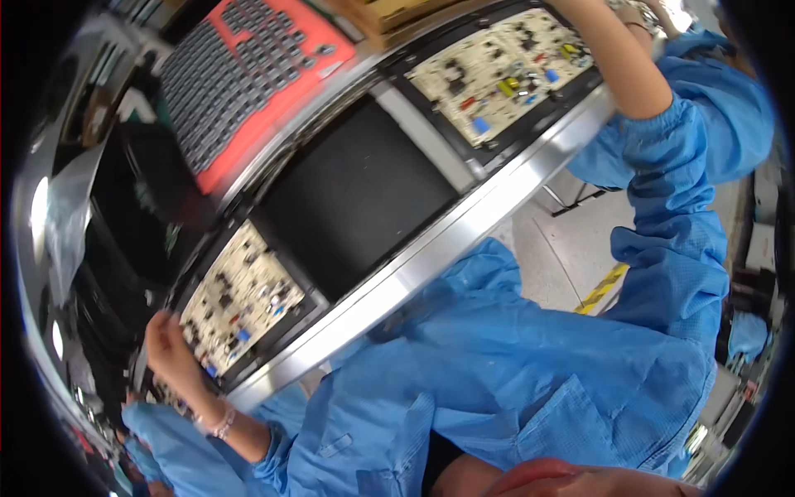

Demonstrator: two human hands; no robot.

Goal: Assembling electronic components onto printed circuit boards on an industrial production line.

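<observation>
My left hand (168, 348) is at the outer left edge of a cream circuit board (248, 294) seated in a black carrier frame. Its fingers look bent near the board's corner but are blurred, so I cannot tell whether they grip anything. My right forearm (623, 62) reaches up past a second cream circuit board (472, 83), and the hand itself lies beyond the upper edge of the picture. Both boards carry black, blue and yellow components. Between them lies a flat black panel (360, 195).
A silver metal rail (431, 240) runs along the near side of the line. Beyond it lies a red tray (319, 83) with rows of small dark parts. Black bins (149, 199) stand at left. At upper right is a co-worker's blue sleeve (700, 54).
</observation>
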